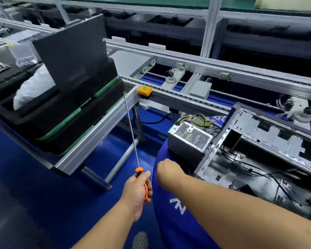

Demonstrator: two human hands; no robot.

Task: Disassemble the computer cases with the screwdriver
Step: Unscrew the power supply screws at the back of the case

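My left hand [136, 193] grips the orange and black handle of a long screwdriver [131, 130], whose thin shaft points up and away toward the conveyor corner. My right hand [166, 170] hovers over the edge of the blue round table [171, 212], fingers curled under and hidden from me, slightly blurred. An open grey computer case [269, 141] lies on its side at the right, with black cables inside. A silver power supply [190, 138] with a mesh face and yellow wires stands beside the case's left end.
An aluminium conveyor frame [97, 130] runs along the left, carrying stacked black trays [61, 119] with green edges and a dark upright panel [74, 51]. An orange button box [144, 90] sits on the frame's corner. Blue floor lies below, and a shoe [140, 239] shows at the bottom.
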